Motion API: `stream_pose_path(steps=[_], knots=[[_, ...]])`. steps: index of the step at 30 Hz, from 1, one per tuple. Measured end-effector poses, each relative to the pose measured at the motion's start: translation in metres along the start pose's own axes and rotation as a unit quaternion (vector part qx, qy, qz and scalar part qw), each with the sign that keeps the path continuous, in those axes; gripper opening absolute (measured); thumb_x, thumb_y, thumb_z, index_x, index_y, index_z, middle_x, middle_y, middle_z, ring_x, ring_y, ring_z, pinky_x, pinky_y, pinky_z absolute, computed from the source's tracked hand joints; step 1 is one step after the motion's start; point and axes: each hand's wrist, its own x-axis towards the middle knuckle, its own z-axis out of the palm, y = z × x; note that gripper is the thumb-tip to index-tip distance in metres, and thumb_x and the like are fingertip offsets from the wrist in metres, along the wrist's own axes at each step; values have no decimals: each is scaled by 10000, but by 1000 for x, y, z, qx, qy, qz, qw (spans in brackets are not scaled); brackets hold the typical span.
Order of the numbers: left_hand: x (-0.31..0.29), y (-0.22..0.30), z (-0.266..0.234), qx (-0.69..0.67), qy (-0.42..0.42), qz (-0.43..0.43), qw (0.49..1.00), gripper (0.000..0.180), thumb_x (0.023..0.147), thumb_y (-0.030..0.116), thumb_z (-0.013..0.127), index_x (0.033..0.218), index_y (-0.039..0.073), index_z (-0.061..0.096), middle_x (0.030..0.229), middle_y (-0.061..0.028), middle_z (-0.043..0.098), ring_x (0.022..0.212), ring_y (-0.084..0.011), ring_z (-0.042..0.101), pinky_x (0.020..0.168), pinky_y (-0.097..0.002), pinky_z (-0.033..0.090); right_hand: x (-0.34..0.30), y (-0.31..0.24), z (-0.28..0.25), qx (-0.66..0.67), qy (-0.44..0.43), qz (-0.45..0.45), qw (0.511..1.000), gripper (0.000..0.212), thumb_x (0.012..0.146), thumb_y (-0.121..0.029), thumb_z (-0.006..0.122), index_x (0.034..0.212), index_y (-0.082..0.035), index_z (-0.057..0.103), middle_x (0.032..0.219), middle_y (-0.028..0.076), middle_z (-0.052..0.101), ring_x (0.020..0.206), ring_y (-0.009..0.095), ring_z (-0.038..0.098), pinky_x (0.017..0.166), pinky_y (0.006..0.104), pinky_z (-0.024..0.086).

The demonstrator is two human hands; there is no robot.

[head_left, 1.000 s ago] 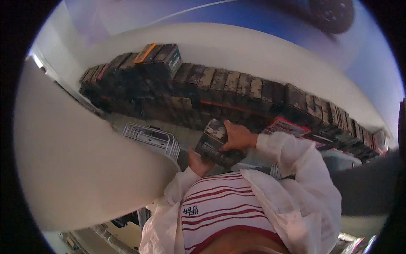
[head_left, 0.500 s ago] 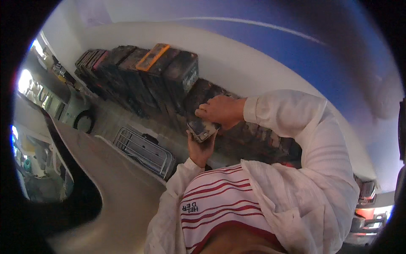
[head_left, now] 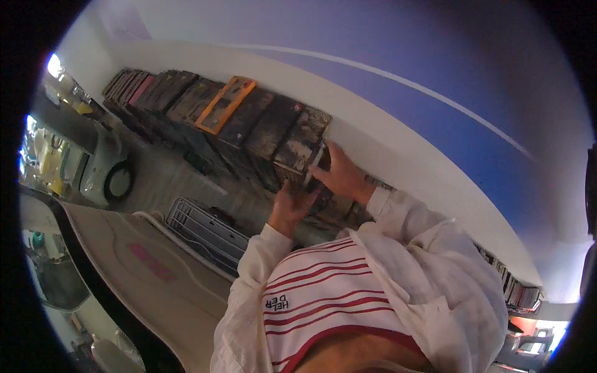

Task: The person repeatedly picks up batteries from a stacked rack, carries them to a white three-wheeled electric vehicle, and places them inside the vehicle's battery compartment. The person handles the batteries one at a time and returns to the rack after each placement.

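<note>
A dark, dirt-caked car battery [head_left: 305, 140] lies on top at the near end of a stacked row, flush with its neighbour. My right hand [head_left: 345, 175] rests against the battery's end face, thumb and fingers spread apart. Lower down, my left hand [head_left: 291, 205] touches its near bottom corner with the fingers pointing up and the thumb apart. Neither hand is wrapped around the battery. The underside of the battery and some of my fingertips are hidden.
The row of batteries [head_left: 180, 102] runs along the wall [head_left: 373, 133]; one has an orange top [head_left: 227, 104]. A grey metal rack [head_left: 208, 227] sits on the floor [head_left: 163, 168]. At left are a beige curved panel [head_left: 143, 261] and a vehicle with a black wheel [head_left: 118, 182].
The battery that was between my hands now sits on the end of the row. My hands have spread apart against its side, and the right arm has lowered. The view has shifted.
</note>
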Motion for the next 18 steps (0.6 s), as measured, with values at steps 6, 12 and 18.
stream_pose_path(steps=[6, 12, 18], knots=[[9, -4, -18, 104, 38, 38, 993, 433, 1054, 412, 386, 1325, 95, 505, 1219, -88, 586, 1089, -250, 571, 858, -408, 518, -11, 30, 40, 245, -35, 124, 961, 665, 904, -379, 672, 1369, 26, 424, 1327, 227, 559, 1226, 355, 539, 1022, 405, 415], [-13, -1, -1, 125, 65, 68, 988, 475, 1022, 437, 460, 1330, 78, 508, 1293, -99, 567, 1131, -261, 567, 872, -408, 517, -7, 46, 39, 299, -90, 198, 929, 739, 887, -431, 680, 1390, 37, 410, 1333, 228, 557, 1245, 364, 525, 1005, 414, 423], [-112, -54, -20, 83, 111, 232, 963, 563, 1012, 382, 478, 1432, 15, 397, 1433, -197, 463, 1316, -348, 452, 1111, -419, 354, -80, -2, 46, 293, -89, 293, 905, 436, 954, -298, 607, 1267, 1, 548, 1148, 85, 622, 1007, 184, 581, 860, 325, 466]])
